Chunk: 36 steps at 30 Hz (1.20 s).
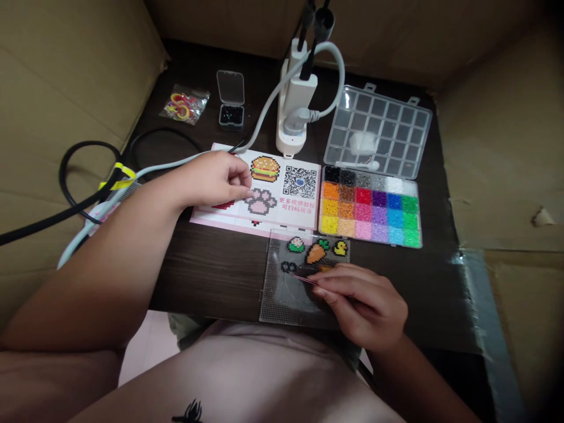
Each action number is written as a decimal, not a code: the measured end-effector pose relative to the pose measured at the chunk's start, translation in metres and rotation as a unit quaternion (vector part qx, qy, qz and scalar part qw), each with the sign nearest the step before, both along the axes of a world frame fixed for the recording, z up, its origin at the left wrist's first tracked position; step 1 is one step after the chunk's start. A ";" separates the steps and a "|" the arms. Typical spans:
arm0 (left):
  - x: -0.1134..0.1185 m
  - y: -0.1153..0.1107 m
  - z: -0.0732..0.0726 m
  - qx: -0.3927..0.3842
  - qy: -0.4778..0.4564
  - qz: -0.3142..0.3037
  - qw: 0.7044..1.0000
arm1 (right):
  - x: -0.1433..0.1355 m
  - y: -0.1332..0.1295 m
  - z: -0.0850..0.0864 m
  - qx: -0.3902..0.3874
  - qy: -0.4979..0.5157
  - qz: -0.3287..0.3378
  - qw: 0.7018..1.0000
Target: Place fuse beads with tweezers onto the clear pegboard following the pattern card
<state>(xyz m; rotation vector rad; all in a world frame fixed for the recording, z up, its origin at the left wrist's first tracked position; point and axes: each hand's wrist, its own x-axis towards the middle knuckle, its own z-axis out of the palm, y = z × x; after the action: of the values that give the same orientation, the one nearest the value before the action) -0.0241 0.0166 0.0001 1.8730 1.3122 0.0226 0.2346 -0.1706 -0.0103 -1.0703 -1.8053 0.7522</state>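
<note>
A pale shirt [264, 376] fills the foreground, close against the near edge of the dark table [207, 282]. The right hand [365, 305] comes in over that edge, thumb and fingers pinching thin tweezers [304, 279], whose tip points left at a small dark outline [284, 267] of beads. This sits on the clear pegboard [282, 305], just right of centre.

On the board's far part, the green-and-pale figure [296, 245], the carrot [316, 253] and the yellow duck [341, 249] look finished. An orange piece [326, 269] is partly under the right hand, so its state cannot be told. The dark outline seems barely begun: no coloured filling shows, and the pegs nearer than it are bare.

The board's near side lies close to the table edge, leaving little margin there; wood grain to its left gives sideways room.

Farther off, the left hand [227, 179] is over the printed sheet [286, 155], fingers curled, thumb beside the paw picture [259, 202]; whether they press together cannot be told. The bead case [370, 241] adjoins the sheet on the right. Beyond, a power strip [291, 138] and white cable [268, 114] crowd the far side, and cardboard walls [497, 147] limit reach.
</note>
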 end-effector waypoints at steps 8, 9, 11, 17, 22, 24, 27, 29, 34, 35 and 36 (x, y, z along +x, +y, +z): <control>0.000 0.000 0.000 0.003 0.000 -0.004 1.000 | 0.000 0.000 -0.002 -0.001 -0.003 0.008 1.000; 0.000 0.000 0.000 0.003 0.002 -0.005 1.000 | 0.000 0.000 -0.002 0.001 -0.003 0.008 1.000; 0.001 0.000 0.001 0.003 0.007 -0.007 1.000 | 0.000 0.000 -0.003 0.003 -0.002 0.006 1.000; 0.001 0.000 0.001 -0.002 0.010 -0.002 1.000 | 0.000 0.000 -0.002 0.006 0.002 0.012 1.000; 0.000 0.001 -0.002 -0.002 0.003 -0.004 1.000 | 0.001 -0.001 -0.003 0.002 0.004 0.010 1.000; -0.001 0.001 -0.003 0.000 -0.002 -0.006 1.000 | 0.001 -0.001 -0.004 0.004 0.005 0.009 1.000; -0.001 0.001 -0.003 0.006 -0.009 -0.012 1.000 | 0.001 -0.001 -0.003 0.007 0.010 0.005 1.000; 0.000 0.001 -0.003 0.008 -0.008 -0.014 1.000 | 0.001 -0.001 -0.003 0.007 0.011 0.006 1.000; 0.000 0.001 -0.001 0.010 -0.004 -0.015 1.000 | 0.001 0.000 -0.003 0.009 0.003 0.013 1.000; 0.000 0.001 -0.002 0.011 -0.006 -0.016 1.000 | 0.001 -0.001 -0.003 0.009 0.002 0.013 1.000; 0.000 0.001 -0.002 0.011 -0.007 -0.017 1.000 | 0.001 -0.001 -0.004 0.009 0.001 0.012 1.000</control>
<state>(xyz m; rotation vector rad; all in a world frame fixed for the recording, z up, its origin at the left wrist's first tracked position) -0.0244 0.0177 -0.0019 1.9100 1.2755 0.0332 0.2352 -0.1713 -0.0138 -1.0367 -1.8237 0.7496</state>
